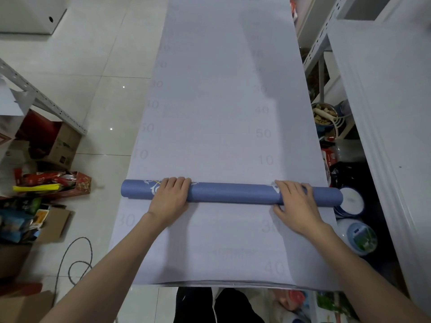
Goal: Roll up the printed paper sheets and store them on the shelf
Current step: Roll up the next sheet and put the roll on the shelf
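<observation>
Leftward, cardboard boxes (60,145) and a grey cable (77,259) crowd the tiled floor (100,66). Across the long paper sheet (221,89) lies the blue roll (231,194); the left hand (170,197) and right hand (296,201) press it, fingers draped flat over it. Tubs (349,201) and a metal shelf (319,52) hem the right edge.

Two bare forearms, no sleeves in view, no watch, rings or bands. Left hand (171,199) and right hand (295,202) ungloved, nails short and plain. Dark black trousers (235,306) at the bottom edge of view, thin white cord hanging between the legs.
</observation>
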Available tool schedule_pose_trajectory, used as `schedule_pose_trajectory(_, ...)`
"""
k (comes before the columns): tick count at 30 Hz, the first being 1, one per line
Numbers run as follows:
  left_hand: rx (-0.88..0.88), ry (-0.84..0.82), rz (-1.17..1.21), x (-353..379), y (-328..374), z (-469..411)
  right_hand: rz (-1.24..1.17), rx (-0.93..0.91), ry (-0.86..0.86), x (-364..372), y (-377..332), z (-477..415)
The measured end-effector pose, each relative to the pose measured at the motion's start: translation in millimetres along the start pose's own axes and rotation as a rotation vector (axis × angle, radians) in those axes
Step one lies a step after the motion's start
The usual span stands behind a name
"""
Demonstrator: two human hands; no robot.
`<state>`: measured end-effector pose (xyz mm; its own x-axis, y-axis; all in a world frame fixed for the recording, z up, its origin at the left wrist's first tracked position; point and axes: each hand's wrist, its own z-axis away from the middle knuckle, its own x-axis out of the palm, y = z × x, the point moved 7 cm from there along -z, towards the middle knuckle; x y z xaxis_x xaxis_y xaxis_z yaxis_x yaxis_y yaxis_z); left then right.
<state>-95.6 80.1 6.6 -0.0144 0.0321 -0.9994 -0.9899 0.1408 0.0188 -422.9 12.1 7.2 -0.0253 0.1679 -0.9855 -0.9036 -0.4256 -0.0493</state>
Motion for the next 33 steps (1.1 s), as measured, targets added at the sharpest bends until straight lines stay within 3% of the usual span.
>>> schedule_pose_trajectory(6,-0.115,-0.218,-0.083,1.3,-3.1,-31.0,0.116,0.142,-0.014,-2.0,-4.9,-26.3)
schedule_pose_trajectory(11,-0.102,-0.175,-0.050,-16.6,-20.5,-38.3,0.151,0.206,-0.007,-20.1,-16.8,-32.2)
schedule_pose_trajectory(16,0.041,-0.054,0.004,-75.3,-46.4,-35.0,0.085,0.203,0.193,-74.7,-48.1,-17.2)
schedule_pose_trajectory(23,0.239,0.096,-0.013,-164.7,-48.5,-46.0,0.007,0.353,0.376,-143.1,-63.9,34.7)
schedule_pose_trajectory(28,0.421,0.170,0.042,-196.0,-7.6,-66.1,0.032,0.504,0.417,-168.8,-49.5,94.4)
schedule_pose_trajectory(33,0.631,0.179,0.097,-203.0,78.5,-88.0,0.096,0.710,0.456,-173.5,-20.3,175.5)
